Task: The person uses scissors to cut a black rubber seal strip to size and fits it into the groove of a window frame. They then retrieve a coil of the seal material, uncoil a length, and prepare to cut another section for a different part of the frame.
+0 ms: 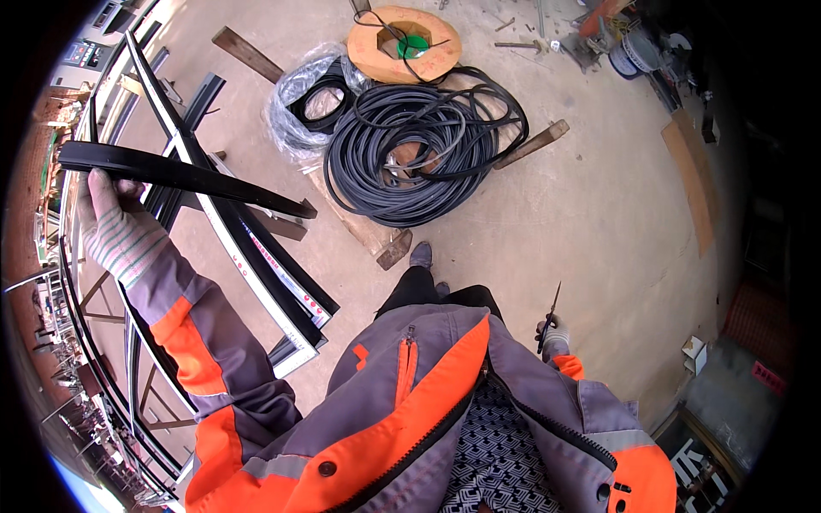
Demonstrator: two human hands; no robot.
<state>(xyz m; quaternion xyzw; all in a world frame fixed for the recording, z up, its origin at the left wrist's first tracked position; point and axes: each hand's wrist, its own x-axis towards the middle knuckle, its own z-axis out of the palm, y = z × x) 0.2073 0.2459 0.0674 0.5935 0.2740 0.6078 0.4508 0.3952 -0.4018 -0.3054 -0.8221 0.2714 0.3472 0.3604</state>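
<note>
Out to the left, gloved left hand (115, 224) clamps a black rubber strip (184, 177) above the window frame (256, 265), right hand (554, 332) fisted on a thin blade (549, 312) — apparently trimming; blade must meet strip.

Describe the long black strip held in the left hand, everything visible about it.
The black strip is long, narrow and flat, matt, and looks like rubber or plastic. It runs almost level from its blunt end at the upper left to a squared end at the right, sloping down slightly, with a faint ridge along its length. The gloved left hand grips it from below near the left end; the rest hangs free above the black and white frame standing beside the person. Nothing else seems to touch it.
</note>
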